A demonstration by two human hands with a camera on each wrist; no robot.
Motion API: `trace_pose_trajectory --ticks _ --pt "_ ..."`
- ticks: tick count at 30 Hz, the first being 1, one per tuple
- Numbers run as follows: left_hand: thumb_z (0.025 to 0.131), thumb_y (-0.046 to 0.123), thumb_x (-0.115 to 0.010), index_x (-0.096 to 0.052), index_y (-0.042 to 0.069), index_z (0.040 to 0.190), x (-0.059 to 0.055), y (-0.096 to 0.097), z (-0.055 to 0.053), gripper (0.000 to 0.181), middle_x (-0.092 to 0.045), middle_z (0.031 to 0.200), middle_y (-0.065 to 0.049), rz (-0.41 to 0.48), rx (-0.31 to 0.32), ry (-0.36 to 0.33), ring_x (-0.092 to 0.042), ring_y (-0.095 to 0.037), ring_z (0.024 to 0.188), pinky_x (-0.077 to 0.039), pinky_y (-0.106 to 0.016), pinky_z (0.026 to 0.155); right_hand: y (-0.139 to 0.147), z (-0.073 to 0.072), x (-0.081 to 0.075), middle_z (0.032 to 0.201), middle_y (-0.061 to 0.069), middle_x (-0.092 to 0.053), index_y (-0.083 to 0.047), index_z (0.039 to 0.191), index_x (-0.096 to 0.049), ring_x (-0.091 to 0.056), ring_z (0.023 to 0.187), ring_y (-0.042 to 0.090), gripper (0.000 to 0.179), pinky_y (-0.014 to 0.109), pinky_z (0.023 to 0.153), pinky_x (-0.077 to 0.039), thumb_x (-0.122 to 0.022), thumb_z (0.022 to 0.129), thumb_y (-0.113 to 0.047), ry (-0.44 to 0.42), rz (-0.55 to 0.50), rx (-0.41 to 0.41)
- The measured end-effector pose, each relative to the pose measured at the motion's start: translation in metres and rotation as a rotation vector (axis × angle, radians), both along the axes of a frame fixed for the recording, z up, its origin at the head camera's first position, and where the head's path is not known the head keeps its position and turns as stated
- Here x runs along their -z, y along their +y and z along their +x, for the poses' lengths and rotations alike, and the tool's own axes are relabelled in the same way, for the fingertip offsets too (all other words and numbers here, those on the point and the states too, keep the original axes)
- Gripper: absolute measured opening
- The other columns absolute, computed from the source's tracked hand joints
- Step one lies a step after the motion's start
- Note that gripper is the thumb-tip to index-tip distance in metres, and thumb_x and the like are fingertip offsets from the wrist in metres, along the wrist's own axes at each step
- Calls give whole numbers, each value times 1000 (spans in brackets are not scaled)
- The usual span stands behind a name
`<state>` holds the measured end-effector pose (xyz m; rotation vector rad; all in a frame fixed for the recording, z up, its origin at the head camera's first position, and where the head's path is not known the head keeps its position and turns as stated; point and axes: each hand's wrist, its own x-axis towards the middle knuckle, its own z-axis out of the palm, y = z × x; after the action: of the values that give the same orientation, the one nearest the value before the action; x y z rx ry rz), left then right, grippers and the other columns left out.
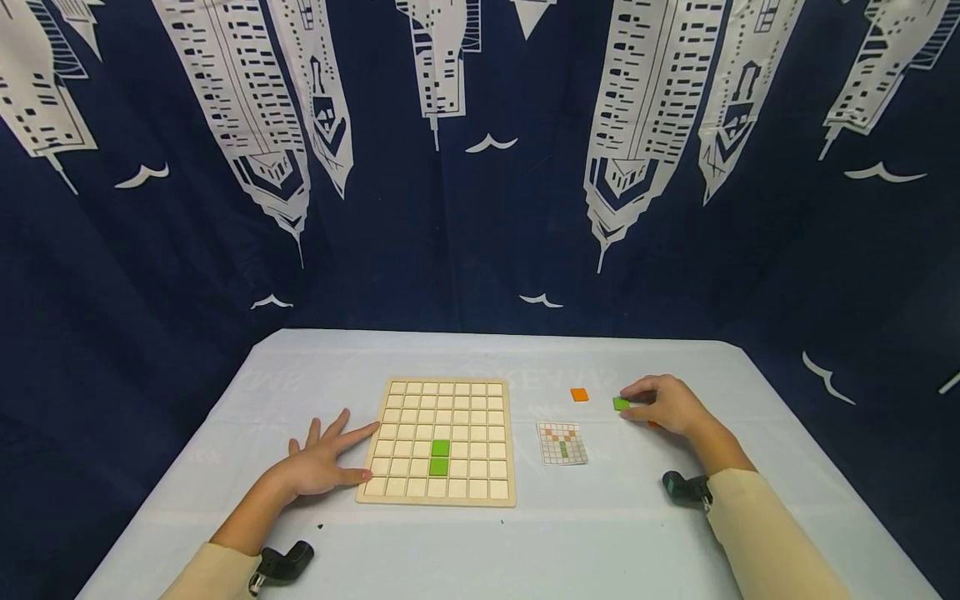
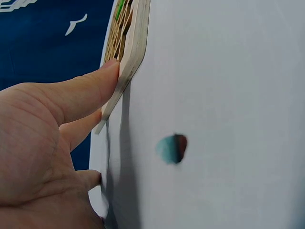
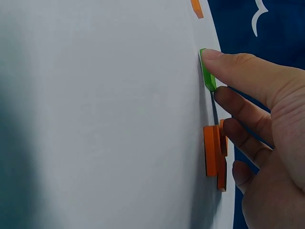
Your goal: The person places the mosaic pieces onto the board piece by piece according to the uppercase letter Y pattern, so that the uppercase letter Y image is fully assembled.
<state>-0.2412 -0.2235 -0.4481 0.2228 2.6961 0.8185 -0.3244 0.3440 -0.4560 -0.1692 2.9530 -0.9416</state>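
Note:
A wooden grid board (image 1: 480, 492) lies on the table with two green square tiles (image 1: 439, 457) set one above the other in its lower middle cells. My left hand (image 1: 322, 467) is spread wide, thumb and a fingertip against the board's left edge; the left wrist view shows the thumb (image 2: 95, 90) at the frame. To the right, my right hand (image 1: 667, 404) pinches a green tile (image 3: 208, 74) between thumb and fingers, close over the table. Several orange tiles (image 3: 211, 150) lie beneath the other fingers, mostly hidden in the head view.
A small printed pattern card (image 1: 562, 444) with orange and green squares lies right of the board. Beyond it is a single orange tile (image 1: 580, 395). Behind the white table (image 1: 420, 550) hangs a dark blue curtain (image 1: 450, 250) with white building prints.

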Motion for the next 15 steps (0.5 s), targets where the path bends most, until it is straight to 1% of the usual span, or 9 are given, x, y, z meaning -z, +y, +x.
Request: trace_pose_trajectory --ticks 5,15 --pt "81 47 -82 -45 27 156 0 1 0 86 -5 169 -29 -3 -4 1 16 -63 149 12 -86 106 0 -2 -1 116 16 -74 -6 112 -77 -66 111 36 37 57 103 -50 -89 80 -19 -16 -1 -9" --pt "81 48 -82 -45 28 156 1 1 -1 86 -5 170 -29 -12 -10 3 16 -62 150 12 -86 107 1 -4 -1 113 14 -73 -6 112 -78 -65 110 35 36 57 104 -50 -88 80 -17 -11 6 -28"
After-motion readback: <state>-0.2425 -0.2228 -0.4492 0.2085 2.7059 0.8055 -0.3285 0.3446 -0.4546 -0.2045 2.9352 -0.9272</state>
